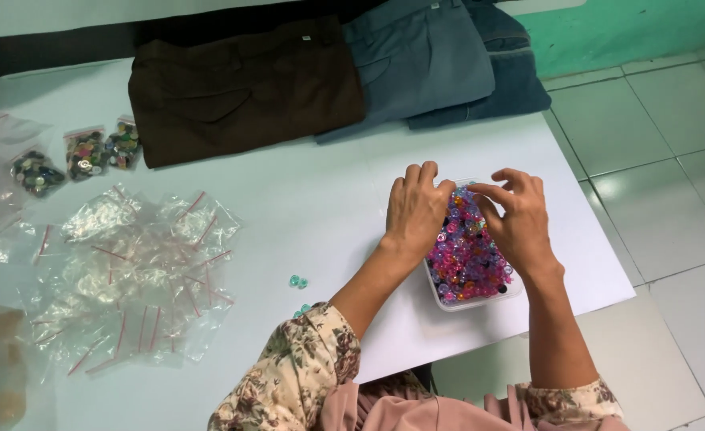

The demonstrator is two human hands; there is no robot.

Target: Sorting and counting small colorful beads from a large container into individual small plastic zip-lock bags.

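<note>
A clear plastic tray (515,290) full of small pink, purple and mixed-colour buttons (468,259) sits near the right edge of the white table (320,207). My left hand (416,209) rests over the tray's left side, fingers curled down among the buttons. My right hand (516,219) hovers over the tray's right side with thumb and forefinger pinched together at the far end; whether a button is between them is too small to tell. Two tiny teal buttons (298,282) lie on the table left of the tray, and another teal one (304,309) lies close by my left sleeve.
A heap of empty clear zip bags with red strips (133,275) covers the table's left. Small bags filled with mixed buttons (85,153) lie at the far left. Folded brown trousers (241,88), grey-blue trousers (416,60) and darker blue trousers (520,80) lie along the back. Tiled floor (664,199) is on the right.
</note>
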